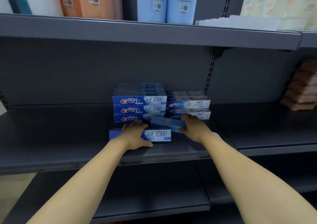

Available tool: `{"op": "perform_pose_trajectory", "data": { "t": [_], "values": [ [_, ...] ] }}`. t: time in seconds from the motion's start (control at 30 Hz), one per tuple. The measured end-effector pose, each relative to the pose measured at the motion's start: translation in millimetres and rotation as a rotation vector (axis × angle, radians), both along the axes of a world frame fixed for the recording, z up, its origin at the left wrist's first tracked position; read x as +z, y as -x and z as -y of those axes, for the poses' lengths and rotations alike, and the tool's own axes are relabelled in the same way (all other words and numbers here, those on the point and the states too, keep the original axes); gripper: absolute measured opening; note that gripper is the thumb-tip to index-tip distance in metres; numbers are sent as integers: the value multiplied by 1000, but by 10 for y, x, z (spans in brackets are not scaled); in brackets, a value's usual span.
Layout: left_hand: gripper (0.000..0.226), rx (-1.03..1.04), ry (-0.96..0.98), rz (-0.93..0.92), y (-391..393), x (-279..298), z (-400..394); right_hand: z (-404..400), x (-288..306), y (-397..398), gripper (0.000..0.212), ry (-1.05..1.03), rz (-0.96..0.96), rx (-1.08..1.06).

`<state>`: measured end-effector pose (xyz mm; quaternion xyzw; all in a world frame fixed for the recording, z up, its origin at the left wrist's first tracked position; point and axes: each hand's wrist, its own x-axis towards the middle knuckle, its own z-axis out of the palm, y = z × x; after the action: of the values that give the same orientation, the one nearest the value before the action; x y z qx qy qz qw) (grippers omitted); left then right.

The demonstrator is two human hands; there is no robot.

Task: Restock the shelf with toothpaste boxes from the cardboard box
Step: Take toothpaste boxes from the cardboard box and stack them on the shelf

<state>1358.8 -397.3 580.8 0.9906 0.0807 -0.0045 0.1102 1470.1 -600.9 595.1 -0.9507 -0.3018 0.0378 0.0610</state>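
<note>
A blue toothpaste box (pixel 157 135) lies flat on the grey shelf (pixel 68 138), gripped by the left hand (pixel 135 133). At its two o'clock, the right hand (pixel 193 126) clutches a second, tilted box (pixel 167 123). At twelve o'clock, touching the back panel, stand two stacks of Crest boxes (pixel 139 109).
</note>
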Motion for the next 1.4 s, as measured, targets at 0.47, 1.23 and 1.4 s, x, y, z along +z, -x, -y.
{"op": "perform_pose_trajectory", "data": {
  "t": [0.47, 1.23, 1.4],
  "values": [
    [46, -59, 128, 167, 48, 31, -53, -15, -36, 0, 32, -105, -68, 93],
    [39, -57, 385, -142, -541, 206, 73, 225, 32, -95, 37, -272, -329, -83],
    [42, -71, 351, -127, -510, 231, 4, 159, 21, -66, 37, -393, -266, -73]
  ]
}}
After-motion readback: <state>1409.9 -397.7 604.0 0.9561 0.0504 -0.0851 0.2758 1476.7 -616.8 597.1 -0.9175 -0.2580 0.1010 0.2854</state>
